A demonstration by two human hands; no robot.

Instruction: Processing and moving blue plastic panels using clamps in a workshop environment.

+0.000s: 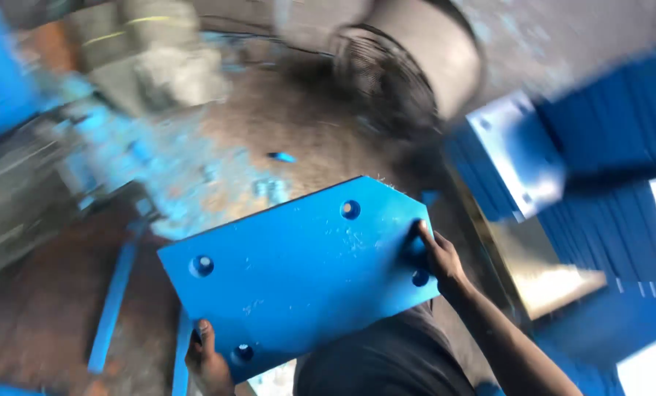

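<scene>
Two hands carry one thing here: a flat blue steel plate (298, 271) with drilled holes near its corners, tilted in front of my body above the dusty floor (284, 125). My left hand (209, 361) closes on the plate's lower near edge, fingers curled up over the rim beside one hole. My right hand (436, 253) grips the far right edge, fingers wrapped over the top face between two holes. Both grips look firm, and the plate hangs clear of everything below it.

I judge this as the carrying step: the plate is lifted and being moved across the work area. The next move calls for keeping both edges level and finding a flat spot to lay it on, perhaps with the stacked blue plates (606, 139) at the right, where a pale grey plate (515, 150) lies on top.

Of containers I see none for certain; a round wire-guarded fan (408, 66) stands ahead, too blurred for detail.
</scene>
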